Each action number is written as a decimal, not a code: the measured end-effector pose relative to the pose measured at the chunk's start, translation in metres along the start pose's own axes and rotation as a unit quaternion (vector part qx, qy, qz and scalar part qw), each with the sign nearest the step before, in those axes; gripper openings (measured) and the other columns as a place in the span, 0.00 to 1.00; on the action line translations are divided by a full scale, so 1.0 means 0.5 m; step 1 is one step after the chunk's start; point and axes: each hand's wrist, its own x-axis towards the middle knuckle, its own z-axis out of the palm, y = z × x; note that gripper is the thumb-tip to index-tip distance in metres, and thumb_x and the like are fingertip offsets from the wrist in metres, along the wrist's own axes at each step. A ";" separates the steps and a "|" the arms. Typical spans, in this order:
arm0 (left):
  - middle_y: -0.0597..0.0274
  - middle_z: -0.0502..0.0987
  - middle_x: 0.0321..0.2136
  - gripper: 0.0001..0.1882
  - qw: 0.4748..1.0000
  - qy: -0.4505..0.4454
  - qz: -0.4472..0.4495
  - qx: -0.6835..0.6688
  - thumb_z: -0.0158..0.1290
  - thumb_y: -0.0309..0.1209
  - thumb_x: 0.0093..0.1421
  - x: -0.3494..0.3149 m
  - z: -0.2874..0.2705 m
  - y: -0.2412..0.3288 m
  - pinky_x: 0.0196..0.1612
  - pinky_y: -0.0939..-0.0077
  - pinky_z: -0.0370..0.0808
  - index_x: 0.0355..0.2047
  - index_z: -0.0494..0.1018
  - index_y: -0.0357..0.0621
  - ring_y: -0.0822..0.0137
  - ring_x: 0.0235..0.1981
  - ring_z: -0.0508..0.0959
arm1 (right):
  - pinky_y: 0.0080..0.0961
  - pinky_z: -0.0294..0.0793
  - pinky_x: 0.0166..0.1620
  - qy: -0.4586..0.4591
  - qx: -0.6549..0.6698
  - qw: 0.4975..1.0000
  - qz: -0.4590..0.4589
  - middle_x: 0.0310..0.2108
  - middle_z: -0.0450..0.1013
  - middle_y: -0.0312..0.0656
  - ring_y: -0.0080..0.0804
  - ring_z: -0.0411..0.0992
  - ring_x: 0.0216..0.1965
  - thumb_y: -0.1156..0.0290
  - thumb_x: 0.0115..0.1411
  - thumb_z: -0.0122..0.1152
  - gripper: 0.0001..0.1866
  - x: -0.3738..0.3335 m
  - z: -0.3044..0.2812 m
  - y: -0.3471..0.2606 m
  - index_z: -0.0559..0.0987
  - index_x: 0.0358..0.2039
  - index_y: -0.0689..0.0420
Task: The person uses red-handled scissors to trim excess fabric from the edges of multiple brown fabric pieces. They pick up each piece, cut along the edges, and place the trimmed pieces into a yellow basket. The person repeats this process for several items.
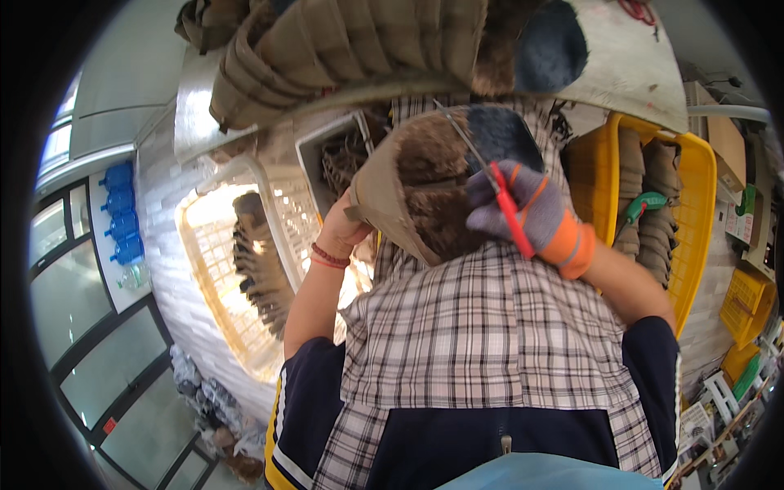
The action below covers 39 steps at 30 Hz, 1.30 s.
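Observation:
My bare left hand (pixel 341 229), a beaded bracelet at its wrist, grips the left edge of a tan fabric piece (pixel 377 192), apparently a fur-lined cap. Its opening faces up, showing brown plush fur and a dark blue lining on the right. In a grey and orange glove, my right hand (pixel 527 208) is closed around red-handled scissors (pixel 512 219). Their thin metal blades slant up and left across the fur and blue lining. Whether they touch the material I cannot tell. The piece is held above my checked apron (pixel 457 327).
Ahead, nested tan fur-lined pieces (pixel 359 45) lie along a pale table (pixel 629 73). A yellow crate (pixel 694 212) on the right holds similar pieces and a green-handled tool (pixel 645 206). To the left are a cream basket (pixel 200 269) and a grey bin (pixel 314 155).

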 end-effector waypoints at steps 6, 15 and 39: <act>0.64 0.77 0.37 0.13 0.933 -0.107 0.035 0.342 0.55 0.22 0.53 0.117 0.257 0.043 0.42 0.79 0.73 0.40 0.75 0.35 0.75 0.37 0.75 | 0.21 0.71 0.44 0.168 0.096 0.960 -0.201 0.39 0.73 0.38 0.23 0.70 0.39 0.71 0.45 0.72 0.30 -0.018 0.039 -0.047 0.69 0.48 0.63; 0.58 0.74 0.43 0.15 0.196 0.202 0.582 0.763 0.50 0.41 0.60 0.216 0.359 0.341 0.50 0.69 0.66 0.43 0.77 0.51 0.56 0.49 0.70 | 0.22 0.71 0.39 0.418 -0.040 0.848 -0.324 0.36 0.73 0.38 0.23 0.71 0.35 0.76 0.50 0.65 0.18 0.101 -0.099 -0.081 0.71 0.42 0.62; 0.56 0.77 0.38 0.10 0.298 0.300 0.630 0.651 0.56 0.32 0.54 0.171 0.205 0.526 0.45 0.64 0.70 0.36 0.77 0.43 0.56 0.42 0.75 | 0.13 0.63 0.25 0.274 0.038 0.871 -0.407 0.25 0.73 0.37 0.18 0.65 0.21 0.49 0.64 0.44 0.27 0.334 -0.235 -0.015 0.72 0.45 0.64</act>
